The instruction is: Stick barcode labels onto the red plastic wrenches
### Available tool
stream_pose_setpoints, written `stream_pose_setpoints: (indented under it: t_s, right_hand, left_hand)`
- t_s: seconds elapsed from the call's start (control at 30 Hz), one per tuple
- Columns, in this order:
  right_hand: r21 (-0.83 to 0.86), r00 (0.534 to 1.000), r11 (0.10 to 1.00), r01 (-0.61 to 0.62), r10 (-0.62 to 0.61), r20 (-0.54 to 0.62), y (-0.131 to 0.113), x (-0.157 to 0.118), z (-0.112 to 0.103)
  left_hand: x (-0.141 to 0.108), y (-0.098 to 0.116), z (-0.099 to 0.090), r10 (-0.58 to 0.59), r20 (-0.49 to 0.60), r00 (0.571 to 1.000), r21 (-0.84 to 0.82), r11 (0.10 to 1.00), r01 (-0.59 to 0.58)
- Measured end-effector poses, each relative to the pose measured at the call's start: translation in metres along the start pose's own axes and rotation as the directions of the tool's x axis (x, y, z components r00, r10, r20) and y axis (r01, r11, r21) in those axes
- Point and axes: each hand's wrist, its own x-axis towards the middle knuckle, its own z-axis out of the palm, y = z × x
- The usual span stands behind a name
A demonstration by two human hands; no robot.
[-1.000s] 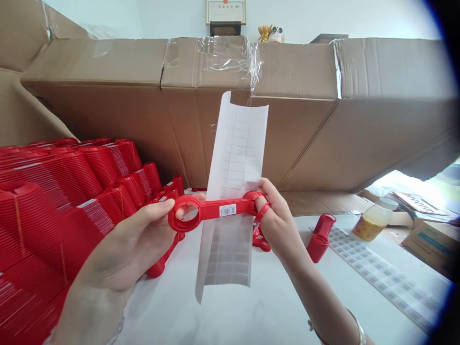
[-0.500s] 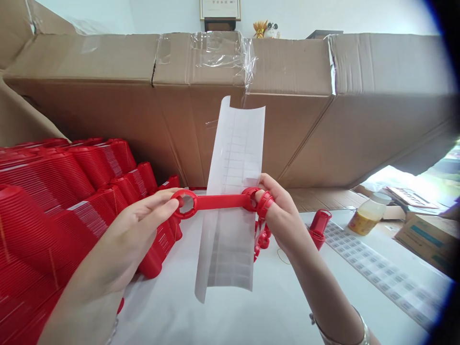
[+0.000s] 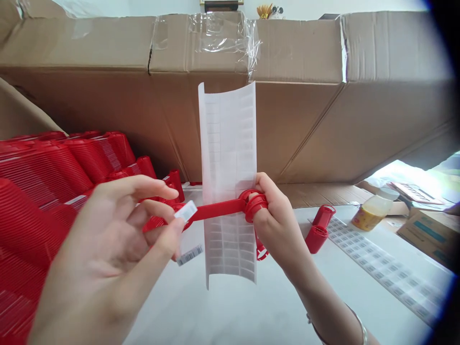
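My left hand (image 3: 118, 244) is at the left with bent fingers. A small white sticker label (image 3: 186, 211) shows at its thumb tip, and a barcode label (image 3: 190, 256) juts out below, tilted. My right hand (image 3: 275, 211) grips a red plastic strap (image 3: 219, 209) with ring-shaped ends, its thumb through the rings on the right. The strap's left ring is partly hidden behind my left fingers and the white label. Between the hands a curled translucent sheet of labels (image 3: 232, 143) stands upright behind the strap, its right edge at my right fingers.
Rows of stacked red plastic pieces (image 3: 53, 167) fill the left side. Behind the white table (image 3: 201, 321) rises a cardboard wall (image 3: 201, 48). To the right are red pieces (image 3: 318, 237), a flat label sheet (image 3: 377, 268), a yellowish jar (image 3: 372, 213) and a carton (image 3: 427, 235).
My left hand has let go of the strap's left ring and come nearer the camera, with labels now at its thumb and fingers. The strap tilts slightly and the curled sheet has turned.
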Motion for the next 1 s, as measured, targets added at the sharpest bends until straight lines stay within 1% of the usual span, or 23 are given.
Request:
stream_pose_setpoints:
  t_s: [0.1, 0.2, 0.37, 0.53, 0.6, 0.7, 0.77, 0.93, 1.0]
  right_hand:
    - [0.021, 1.0, 1.0, 0.0, 0.0, 0.024, -0.003, -0.004, 0.001]
    - [0.028, 0.998, 1.0, -0.015, 0.013, 0.067, -0.006, -0.008, 0.001]
    - [0.019, 0.99, 0.997, -0.077, 0.074, 0.12, -0.013, -0.01, 0.0]
    - [0.017, 0.996, 1.0, -0.025, 0.024, 0.084, -0.011, -0.01, 0.002]
    - [0.02, 0.995, 0.999, -0.045, 0.043, 0.095, -0.012, -0.01, 0.002]
    - [0.021, 0.992, 0.997, -0.068, 0.066, 0.105, -0.015, -0.01, 0.001]
    - [0.022, 0.993, 0.998, -0.061, 0.058, 0.101, -0.015, -0.01, 0.001]
    - [0.034, 0.999, 0.999, 0.002, -0.004, 0.054, -0.007, -0.011, 0.004]
    - [0.032, 0.998, 0.999, 0.001, -0.003, 0.058, -0.005, -0.012, 0.005]
  left_hand:
    - [0.0, -0.003, 0.011, 0.007, 0.051, 0.999, -0.038, 0.999, -0.005]
    - [-0.001, -0.005, 0.017, -0.055, 0.054, 0.997, -0.063, 0.996, 0.058]
    - [-0.002, -0.005, 0.018, -0.187, 0.094, 0.978, 0.001, 0.982, 0.188]
    - [0.0, -0.007, 0.017, -0.27, 0.131, 0.954, 0.05, 0.963, 0.266]
    - [0.001, -0.01, 0.016, -0.275, 0.141, 0.951, 0.072, 0.961, 0.267]
    - [0.002, -0.016, 0.015, -0.224, 0.157, 0.962, 0.077, 0.974, 0.214]
    - [0.003, -0.018, 0.015, -0.206, 0.149, 0.967, 0.079, 0.977, 0.196]
    - [0.001, -0.012, 0.019, -0.262, 0.109, 0.959, 0.108, 0.962, 0.25]
    - [0.0, -0.01, 0.02, -0.268, 0.11, 0.957, 0.111, 0.96, 0.256]
